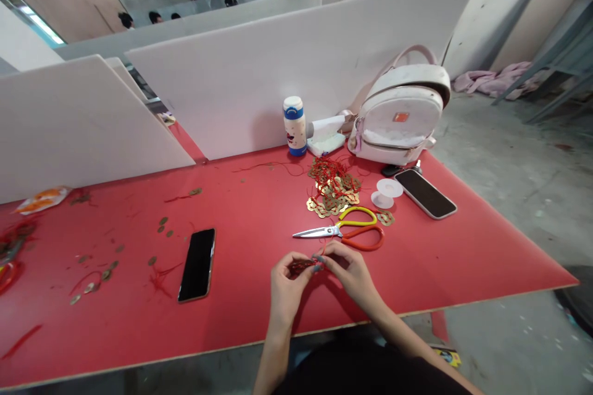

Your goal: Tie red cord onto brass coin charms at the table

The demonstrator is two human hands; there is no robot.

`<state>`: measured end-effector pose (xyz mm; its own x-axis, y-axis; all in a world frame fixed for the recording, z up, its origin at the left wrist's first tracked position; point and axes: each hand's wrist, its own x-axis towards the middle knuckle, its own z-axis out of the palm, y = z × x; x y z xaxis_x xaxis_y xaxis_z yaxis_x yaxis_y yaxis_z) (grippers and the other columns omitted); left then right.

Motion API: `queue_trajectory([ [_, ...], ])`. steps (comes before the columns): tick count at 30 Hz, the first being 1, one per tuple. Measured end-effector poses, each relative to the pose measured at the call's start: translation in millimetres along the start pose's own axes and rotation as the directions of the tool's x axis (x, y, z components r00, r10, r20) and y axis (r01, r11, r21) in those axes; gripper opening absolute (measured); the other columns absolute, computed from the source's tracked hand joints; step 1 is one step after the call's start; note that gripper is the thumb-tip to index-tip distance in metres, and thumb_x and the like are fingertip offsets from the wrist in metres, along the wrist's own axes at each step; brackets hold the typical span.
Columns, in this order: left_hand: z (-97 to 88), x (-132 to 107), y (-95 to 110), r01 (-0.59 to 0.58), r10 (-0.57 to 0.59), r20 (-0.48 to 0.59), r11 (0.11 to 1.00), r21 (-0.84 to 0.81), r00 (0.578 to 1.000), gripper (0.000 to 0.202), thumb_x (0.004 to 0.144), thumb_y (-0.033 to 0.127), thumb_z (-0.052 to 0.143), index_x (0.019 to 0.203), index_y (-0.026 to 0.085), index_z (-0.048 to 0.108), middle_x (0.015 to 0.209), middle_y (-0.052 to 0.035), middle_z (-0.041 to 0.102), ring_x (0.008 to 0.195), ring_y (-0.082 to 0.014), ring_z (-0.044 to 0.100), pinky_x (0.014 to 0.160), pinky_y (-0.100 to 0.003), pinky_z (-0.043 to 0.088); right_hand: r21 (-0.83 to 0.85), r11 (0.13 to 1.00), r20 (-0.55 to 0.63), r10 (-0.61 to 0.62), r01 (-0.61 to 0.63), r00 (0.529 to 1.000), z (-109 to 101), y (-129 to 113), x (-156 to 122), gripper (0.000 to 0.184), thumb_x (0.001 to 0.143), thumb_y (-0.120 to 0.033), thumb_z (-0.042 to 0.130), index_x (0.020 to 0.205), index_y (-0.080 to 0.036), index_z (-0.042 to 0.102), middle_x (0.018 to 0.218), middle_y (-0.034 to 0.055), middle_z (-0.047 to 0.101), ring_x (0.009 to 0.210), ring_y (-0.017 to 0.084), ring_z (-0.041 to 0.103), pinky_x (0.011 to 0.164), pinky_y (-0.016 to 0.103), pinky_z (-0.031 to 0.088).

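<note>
My left hand (287, 287) is closed on a small bundle of red cord (300, 266), mostly hidden by the fingers. Fingertips pinched, my right hand (351, 270) meets the left at the same cord, and a thin red end sticks up between them. Just beyond the hands lie scissors (343, 230) with one yellow and one red handle, blades pointing left. Behind the scissors is a heap of brass-coloured coins (334, 192) tied with red cord. A few more coins (385, 217) sit by the yellow handle.
On the red table (250, 210) are a black phone (197, 265), another phone (426, 193), a white spool (387, 192), a bottle (295, 126) and a white backpack (401, 114). Loose coins (106, 274) are scattered left. A white partition (241, 86) borders the back.
</note>
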<state>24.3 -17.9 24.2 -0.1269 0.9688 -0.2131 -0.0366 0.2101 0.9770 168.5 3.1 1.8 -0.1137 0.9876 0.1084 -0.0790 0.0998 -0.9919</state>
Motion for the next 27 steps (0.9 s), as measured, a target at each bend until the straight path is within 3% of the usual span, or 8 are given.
queue_trajectory([
  [17, 0.7, -3, -4, -0.024, 0.021, -0.040, 0.998, -0.053, 0.999, 0.011, 0.065, 0.022, 0.078, 0.069, 0.015, 0.069, 0.065, -0.0027, 0.070, 0.063, -0.0155, 0.065, 0.062, -0.022, 0.052, 0.025, 0.999, 0.023, -0.042, 0.041, 0.999, -2, -1, -3, 0.030, 0.089, -0.043, 0.063, 0.072, -0.019, 0.064, 0.074, 0.0046, 0.064, 0.071, 0.019, 0.061, 0.068, 0.029, 0.050],
  [27, 2.9, -10, 4, -0.042, 0.041, -0.021, 0.997, -0.060, 0.999, 0.013, 0.064, 0.023, 0.079, 0.068, 0.016, 0.069, 0.065, -0.0029, 0.070, 0.064, -0.0172, 0.068, 0.063, -0.024, 0.055, 0.025, 0.990, -0.053, -0.141, 0.142, 0.989, -9, -23, 6, 0.029, 0.089, -0.042, 0.063, 0.072, -0.019, 0.061, 0.072, 0.0040, 0.061, 0.070, 0.018, 0.057, 0.065, 0.029, 0.047],
])
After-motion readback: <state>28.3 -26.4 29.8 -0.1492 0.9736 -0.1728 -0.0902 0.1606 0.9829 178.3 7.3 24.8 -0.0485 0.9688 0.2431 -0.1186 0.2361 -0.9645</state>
